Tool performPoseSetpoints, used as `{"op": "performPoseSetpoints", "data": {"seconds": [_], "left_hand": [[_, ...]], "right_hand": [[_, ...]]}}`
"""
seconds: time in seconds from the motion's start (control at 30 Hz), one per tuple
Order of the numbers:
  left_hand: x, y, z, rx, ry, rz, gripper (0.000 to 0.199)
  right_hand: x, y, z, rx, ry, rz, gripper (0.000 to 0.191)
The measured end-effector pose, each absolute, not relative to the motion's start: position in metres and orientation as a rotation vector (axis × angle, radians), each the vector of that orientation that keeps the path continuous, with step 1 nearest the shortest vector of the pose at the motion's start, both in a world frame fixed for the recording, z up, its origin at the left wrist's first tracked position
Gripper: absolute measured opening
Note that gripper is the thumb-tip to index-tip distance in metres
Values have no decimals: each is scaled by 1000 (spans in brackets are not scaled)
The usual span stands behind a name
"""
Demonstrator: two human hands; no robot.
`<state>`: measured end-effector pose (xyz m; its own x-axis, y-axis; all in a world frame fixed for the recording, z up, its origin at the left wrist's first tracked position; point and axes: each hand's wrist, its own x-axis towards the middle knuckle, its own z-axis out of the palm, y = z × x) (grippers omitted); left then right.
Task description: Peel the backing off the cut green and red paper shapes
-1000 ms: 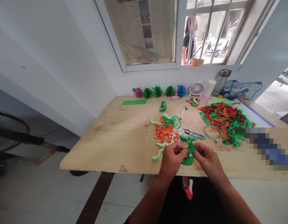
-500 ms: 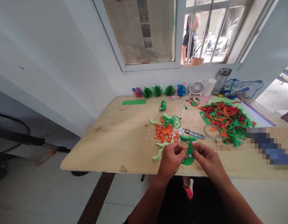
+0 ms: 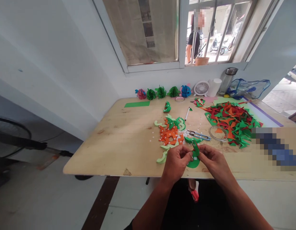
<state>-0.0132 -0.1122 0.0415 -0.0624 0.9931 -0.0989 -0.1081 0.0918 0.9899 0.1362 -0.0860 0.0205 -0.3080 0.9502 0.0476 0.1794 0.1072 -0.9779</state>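
Green paper cutout (image 3: pixel 193 163), long axis running fore-and-aft, sits pinched between left fingers (image 3: pixel 186 157) and right fingers (image 3: pixel 203 157).

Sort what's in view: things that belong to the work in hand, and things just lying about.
Likely part of the work:
green cutout, held by the left hand and right hand
orange cutouts
pale green cutouts
snips

Seemingly just lying about:
fan
bottle
clear bag
flowerpot

the cutout (image 3: pixel 193 163) is matt paper, the tabletop (image 3: pixel 124 140) wood.
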Motion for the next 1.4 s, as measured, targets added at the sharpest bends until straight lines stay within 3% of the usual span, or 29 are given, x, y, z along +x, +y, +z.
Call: {"op": "performPoseSetpoints", "data": {"seconds": [0.57,1.23,1.4], "left_hand": [[-14,-113,37,1061,1243,1226,23],[-17,-115,38,1117,1249,1252,8],[-18,-113,35,1079,1222,1216,13]], "right_hand": [[137,-88,26,-1143,-1645,1219,29],[140,-91,24,-1121,-1628,1236,23],[141,-90,22,-1109,-1643,1255,22]]}}
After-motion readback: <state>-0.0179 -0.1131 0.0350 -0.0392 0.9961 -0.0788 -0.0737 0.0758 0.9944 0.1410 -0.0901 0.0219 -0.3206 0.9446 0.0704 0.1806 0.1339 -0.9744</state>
